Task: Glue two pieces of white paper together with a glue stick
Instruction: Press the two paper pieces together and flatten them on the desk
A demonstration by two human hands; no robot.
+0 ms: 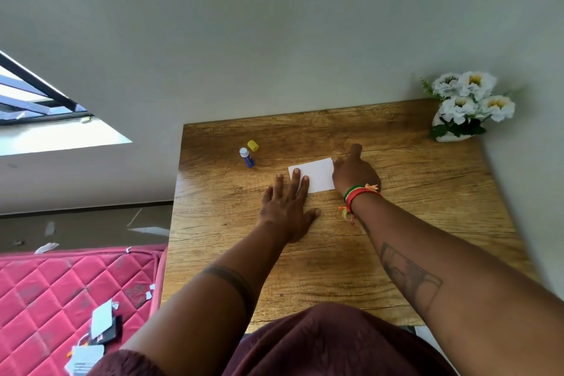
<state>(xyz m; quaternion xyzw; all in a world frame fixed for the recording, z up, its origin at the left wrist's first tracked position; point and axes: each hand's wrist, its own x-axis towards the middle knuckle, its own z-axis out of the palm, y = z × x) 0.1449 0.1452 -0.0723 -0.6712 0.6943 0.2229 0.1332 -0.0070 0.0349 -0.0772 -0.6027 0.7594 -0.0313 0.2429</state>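
We see a wooden desk [396, 238] against a grey wall, w/ a white vase [448, 136] of white flowers [473, 98] at its far right corner. The white paper [319, 175] lies mid-desk; whether it's one sheet or two stacked, we can't tell. Left hand [287, 207] spread flat, fingertips on the paper's left end. Right hand [355, 172] presses the right edge, fingers mostly hidden. Uncapped glue stick [247, 157] & yellow cap [253, 145] near the far left edge.

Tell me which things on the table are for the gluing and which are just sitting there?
For the gluing:
white paper, under the left hand and right hand
glue stick, uncapped
yellow cap beside it

Just sitting there:
white flowers in a vase, at the table's far corner
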